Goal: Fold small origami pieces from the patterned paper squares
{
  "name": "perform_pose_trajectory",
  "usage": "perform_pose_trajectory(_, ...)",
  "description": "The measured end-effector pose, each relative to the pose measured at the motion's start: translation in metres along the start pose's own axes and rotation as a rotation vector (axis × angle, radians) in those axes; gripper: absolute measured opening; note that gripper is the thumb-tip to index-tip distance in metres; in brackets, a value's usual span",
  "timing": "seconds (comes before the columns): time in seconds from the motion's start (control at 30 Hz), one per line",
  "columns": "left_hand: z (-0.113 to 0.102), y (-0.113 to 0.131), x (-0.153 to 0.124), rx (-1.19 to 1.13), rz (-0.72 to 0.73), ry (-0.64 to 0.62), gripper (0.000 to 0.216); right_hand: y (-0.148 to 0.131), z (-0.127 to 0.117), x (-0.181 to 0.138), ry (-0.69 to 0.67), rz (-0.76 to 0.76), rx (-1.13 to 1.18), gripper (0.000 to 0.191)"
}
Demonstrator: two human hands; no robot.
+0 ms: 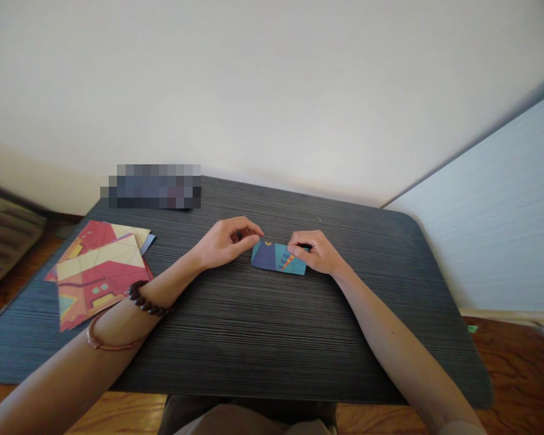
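Note:
A small rectangle of patterned paper (272, 257), blue and teal with a striped orange-yellow motif, lies on the dark table in front of me. It looks folded, with its long side running left to right. My left hand (233, 241) pinches its upper left corner between thumb and fingertips. At the paper's upper right, my right hand (316, 251) grips the edge, thumb on top and fingers curled behind. The fingertips of both hands partly cover the paper's far edge.
Several printed paper sheets (102, 275) in red, cream and yellow lie loosely stacked at the table's left. A blurred-out item (154, 187) sits at the back left. The dark ribbed table (263, 344) meets a white wall behind; a pale panel (494, 211) stands to the right.

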State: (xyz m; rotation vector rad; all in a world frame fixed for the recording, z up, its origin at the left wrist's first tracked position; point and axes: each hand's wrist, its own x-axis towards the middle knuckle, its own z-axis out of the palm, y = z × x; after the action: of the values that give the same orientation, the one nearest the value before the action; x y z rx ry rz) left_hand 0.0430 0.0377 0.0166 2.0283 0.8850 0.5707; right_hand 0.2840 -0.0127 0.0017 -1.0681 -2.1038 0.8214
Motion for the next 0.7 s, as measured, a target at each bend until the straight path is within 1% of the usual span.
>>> perform_pose_trajectory(0.1,0.008,0.004,0.0,0.1,0.077,0.015,0.022,-0.003,0.005,0.003,-0.016,-0.026,-0.023,0.021)
perform_pose_trajectory(0.27,0.015,0.002,0.0,0.145,0.075,-0.002,0.017,-0.006,0.011,0.006,-0.012,-0.037,-0.082,0.022)
perform_pose_trajectory(0.4,0.01,-0.002,0.0,0.18,0.012,-0.021,0.023,-0.005,0.008,0.004,-0.009,-0.042,-0.058,0.021)
perform_pose_trajectory(0.5,0.003,-0.004,-0.001,0.173,-0.051,-0.076,0.027,-0.002,0.004,0.002,-0.03,-0.04,-0.031,0.022)
perform_pose_trajectory(0.6,-0.001,-0.006,-0.001,0.145,-0.06,-0.13,0.028,0.001,0.002,0.001,-0.045,-0.04,-0.015,0.023)
perform_pose_trajectory(0.7,-0.001,-0.006,-0.001,0.14,-0.04,-0.126,0.027,0.0,0.003,0.002,-0.052,-0.027,-0.017,0.024)
